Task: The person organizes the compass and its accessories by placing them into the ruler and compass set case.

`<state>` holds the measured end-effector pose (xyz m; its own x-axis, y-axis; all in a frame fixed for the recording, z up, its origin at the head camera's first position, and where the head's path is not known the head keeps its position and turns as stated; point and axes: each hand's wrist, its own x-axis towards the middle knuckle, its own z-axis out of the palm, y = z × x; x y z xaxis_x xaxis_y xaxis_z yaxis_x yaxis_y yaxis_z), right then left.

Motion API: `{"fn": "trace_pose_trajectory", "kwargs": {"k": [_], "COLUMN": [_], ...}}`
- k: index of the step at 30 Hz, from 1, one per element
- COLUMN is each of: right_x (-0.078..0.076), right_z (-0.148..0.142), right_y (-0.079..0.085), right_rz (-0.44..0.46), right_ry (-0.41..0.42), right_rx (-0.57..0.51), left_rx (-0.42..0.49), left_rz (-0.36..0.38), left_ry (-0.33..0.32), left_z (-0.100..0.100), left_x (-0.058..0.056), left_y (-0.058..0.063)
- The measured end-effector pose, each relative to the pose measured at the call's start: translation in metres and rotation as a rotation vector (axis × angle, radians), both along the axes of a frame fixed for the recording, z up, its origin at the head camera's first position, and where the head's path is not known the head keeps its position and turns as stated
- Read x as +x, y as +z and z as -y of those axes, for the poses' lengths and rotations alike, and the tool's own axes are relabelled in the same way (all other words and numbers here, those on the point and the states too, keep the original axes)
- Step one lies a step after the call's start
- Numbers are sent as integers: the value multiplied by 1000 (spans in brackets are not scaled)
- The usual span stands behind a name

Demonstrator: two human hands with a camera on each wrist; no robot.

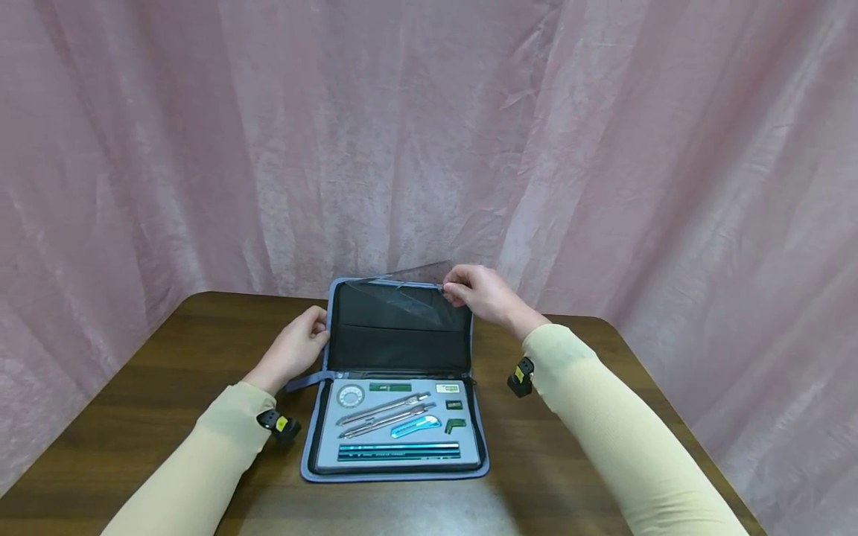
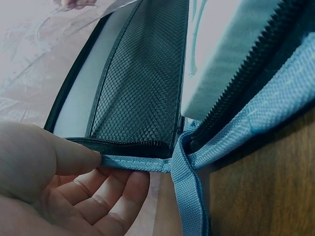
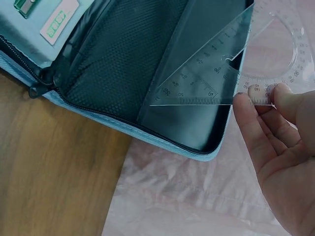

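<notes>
A zippered drawing-set case (image 1: 394, 478) with blue edging lies on the table, its lid (image 1: 402, 346) raised at the back. My left hand (image 1: 298, 348) pinches the lid's left edge; in the left wrist view the thumb is on the inner side and the fingers are behind the blue trim (image 2: 133, 163). My right hand (image 1: 485, 298) pinches a clear plastic set square (image 3: 202, 81) by one corner, holding it up before the top of the lid. Scale marks and a curved cutout show on it. Inside the lid is a mesh pocket (image 2: 142, 83).
The pale tray (image 1: 328, 447) holds two compasses (image 1: 389, 419), a blue cutter (image 1: 415, 426), dark pencils (image 1: 398, 452), a round white dial (image 1: 351, 396), an eraser (image 1: 447, 388) and small green pieces. A blue strap (image 1: 308, 380) sticks out left. Pink curtain (image 1: 429, 134) hangs behind the wooden table (image 1: 576, 447).
</notes>
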<state>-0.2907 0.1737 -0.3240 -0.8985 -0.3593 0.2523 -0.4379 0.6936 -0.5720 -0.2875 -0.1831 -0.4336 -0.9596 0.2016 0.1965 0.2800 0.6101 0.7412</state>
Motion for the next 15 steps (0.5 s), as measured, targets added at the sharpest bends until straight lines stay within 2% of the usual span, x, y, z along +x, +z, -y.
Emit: {"fn": "trace_pose_trajectory", "kwargs": {"k": [6, 15], "right_x": [0, -4], "right_z": [0, 5], "right_y": [-11, -10], "right_rz": [-7, -13], "right_ry": [-13, -6], "right_rx": [36, 92], "left_rx": [-3, 2], "left_rz": [18, 11], "left_ry": [-5, -1], "left_z": [-3, -6], "left_x": [3, 4], "left_y": [-6, 1]}}
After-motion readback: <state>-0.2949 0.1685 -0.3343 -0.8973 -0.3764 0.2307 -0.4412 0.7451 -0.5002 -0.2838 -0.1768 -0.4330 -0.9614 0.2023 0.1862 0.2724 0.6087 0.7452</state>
